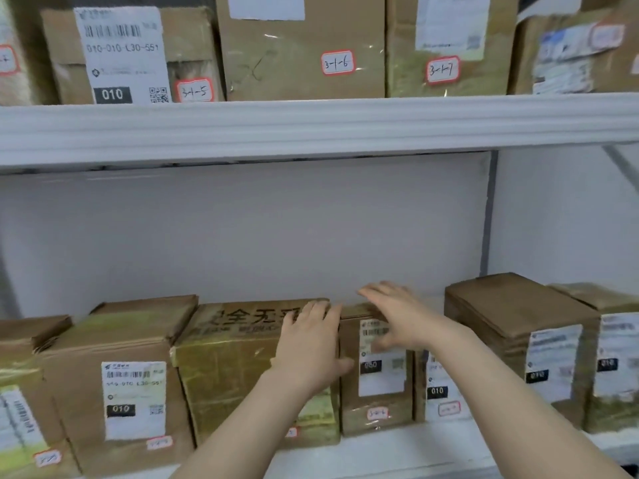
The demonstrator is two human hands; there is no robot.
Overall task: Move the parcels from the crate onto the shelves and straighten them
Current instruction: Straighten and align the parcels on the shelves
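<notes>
**A:** Nearest the lens: bare left forearm (242, 426) and bare right forearm (501, 392), both reaching in over the white lower shelf (397, 451).

**B:** Hands?

**A:** Left hand (307, 350) is flat with fingers straight, lying on the right end of the yellowish tape-wrapped cardboard box with black printed characters (235, 368). It is not gripping. Right hand (397, 319) is spread with fingers extended, and it is blurred. It holds nothing I can see. Can't tell if it touches anything.

**B:** Parcel being straightened?

**A:** My guess is the narrow brown cardboard parcel with the white label (377, 402). It stands upright right under the right fingers and just beside the left thumb, with its left side against the taped box. A small labelled brown parcel (437, 395) sits below the right wrist. A tall brown carton (518, 316) is off the little-finger side, apart. The crate is not in view.

**B:** Failure modes?

**A:**
- The parcel is narrow and tall, and there is open shelf beyond the fingertips. A push high on it could tip it backwards rather than slide it.
- The tape wrap looks slick, so the left palm may skid and fail to brace.
- A sideways shove could skew the small parcel under the wrist.
- The forearm could clip it on the way out.
- If the parcel twists, the red-bordered tag low on its front turns out of sight.
</notes>
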